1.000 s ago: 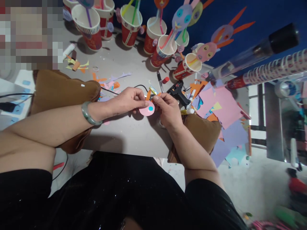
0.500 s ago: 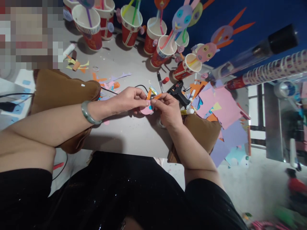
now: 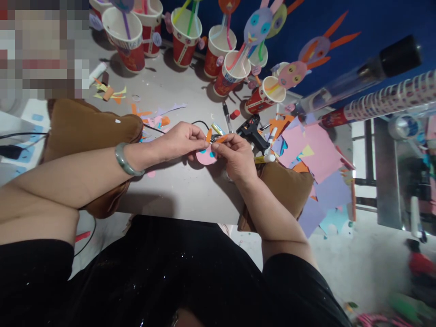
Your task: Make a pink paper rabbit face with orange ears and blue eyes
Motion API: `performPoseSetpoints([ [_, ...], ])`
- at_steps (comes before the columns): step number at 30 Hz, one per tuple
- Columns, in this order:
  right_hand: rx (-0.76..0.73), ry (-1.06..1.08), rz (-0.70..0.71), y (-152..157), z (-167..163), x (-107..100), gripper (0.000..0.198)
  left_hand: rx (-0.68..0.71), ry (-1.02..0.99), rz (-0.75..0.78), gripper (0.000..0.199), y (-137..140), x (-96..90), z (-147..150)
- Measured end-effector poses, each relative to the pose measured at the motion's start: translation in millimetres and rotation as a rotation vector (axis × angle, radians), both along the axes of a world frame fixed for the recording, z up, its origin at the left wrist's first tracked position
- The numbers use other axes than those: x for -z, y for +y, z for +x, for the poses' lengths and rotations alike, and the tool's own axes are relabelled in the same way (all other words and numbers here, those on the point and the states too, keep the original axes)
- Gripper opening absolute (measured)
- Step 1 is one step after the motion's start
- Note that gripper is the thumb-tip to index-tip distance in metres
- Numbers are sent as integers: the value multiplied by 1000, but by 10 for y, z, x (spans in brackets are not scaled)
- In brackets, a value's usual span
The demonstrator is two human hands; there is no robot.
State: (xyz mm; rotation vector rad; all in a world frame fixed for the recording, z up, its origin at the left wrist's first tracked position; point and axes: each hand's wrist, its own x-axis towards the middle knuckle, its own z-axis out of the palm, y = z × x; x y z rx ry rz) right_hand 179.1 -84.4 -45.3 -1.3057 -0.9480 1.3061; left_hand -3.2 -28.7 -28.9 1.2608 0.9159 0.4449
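Left hand [image 3: 185, 140]: grip pinching the pink paper disc [image 3: 205, 160] at its upper left, beside an upright orange strip [image 3: 209, 135].
Right hand [image 3: 239, 156]: grip pinching the disc's upper right, by another orange strip [image 3: 222, 138].
Pink paper disc: between the 2 grips, over the tabletop [image 3: 194, 197], blue dots [image 3: 212, 154] showing.
Hot glue gun [image 3: 254, 132]: beyond the right grip.
Pressing well: I'd use even thumb pressure at the strips' bases, without creasing the disc.

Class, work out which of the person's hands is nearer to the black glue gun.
Right. The right hand is just below and left of the glue gun; the left hand, holding the pink paper face, is farther left.
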Motion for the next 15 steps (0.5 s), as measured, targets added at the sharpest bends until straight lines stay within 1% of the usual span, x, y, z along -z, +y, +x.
performPoseSetpoints([
  [3,-2,16,4,-6,-4,-3,30,-11,1,11,19,11,11,-1],
  [8,2,33,-2,-5,10,9,35,-48,11,-8,21,5,-42,11],
  [15,11,4,-5,3,22,23,34,-71,-13,-45,16,-9,-44,7],
])
